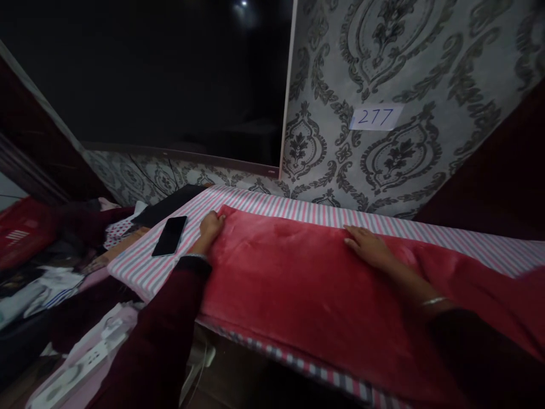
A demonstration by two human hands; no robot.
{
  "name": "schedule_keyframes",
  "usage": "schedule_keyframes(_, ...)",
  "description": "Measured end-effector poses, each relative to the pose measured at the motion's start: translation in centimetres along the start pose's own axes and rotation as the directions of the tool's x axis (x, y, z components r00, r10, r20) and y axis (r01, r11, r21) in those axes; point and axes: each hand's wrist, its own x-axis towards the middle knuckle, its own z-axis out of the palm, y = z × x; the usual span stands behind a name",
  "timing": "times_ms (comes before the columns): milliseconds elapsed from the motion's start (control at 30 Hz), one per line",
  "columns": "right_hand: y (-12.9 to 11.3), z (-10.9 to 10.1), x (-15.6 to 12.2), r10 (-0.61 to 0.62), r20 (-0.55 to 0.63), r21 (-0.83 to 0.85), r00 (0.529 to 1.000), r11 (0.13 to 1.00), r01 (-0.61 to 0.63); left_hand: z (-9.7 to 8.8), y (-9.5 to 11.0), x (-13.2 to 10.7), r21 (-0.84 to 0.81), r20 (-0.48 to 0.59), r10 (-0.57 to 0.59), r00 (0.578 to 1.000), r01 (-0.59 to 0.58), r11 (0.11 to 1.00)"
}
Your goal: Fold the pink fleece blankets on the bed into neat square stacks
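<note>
A red plush blanket (293, 278) lies spread along a surface covered with a pink, grey and white striped cloth (140, 267). At the blanket's far left corner, my left hand (210, 227) is closed on the edge, with the thumb on top. My right hand (369, 247) rests on the blanket near its far edge, with its fingers stretched out and a little apart. To the right of that hand the blanket rises in loose folds. Left of my left hand, a dark-screened phone (170, 236) lies on the striped cloth.
A large television (170, 79) hangs on the patterned wall, beside a paper label (376, 117) reading 277. Clothes (51, 289) are piled at the left. A white power strip (80, 369) lies below them. The striped cloth's front edge drops off near me.
</note>
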Motion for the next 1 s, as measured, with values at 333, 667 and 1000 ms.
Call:
schedule_keyframes(333,2.9,-1.6,5.1,0.225,0.074,0.063,0.971,0.971,-0.23,-2.2,2.4,2.0,0.127,-0.213,0.06,0.975,-0.033,0.991)
schedule_keyframes(667,0.1,2.5,3.5,0.213,-0.048,-0.013,0.976,0.977,-0.214,1.7,1.6,3.5,0.212,-0.07,0.058,0.996,-0.042,0.976)
schedule_keyframes(1000,-12.7,-2.4,-13.0,-0.417,0.044,0.404,0.908,0.839,0.365,-1.8,-0.9,0.9,-0.042,0.073,0.096,0.993,-0.093,0.995)
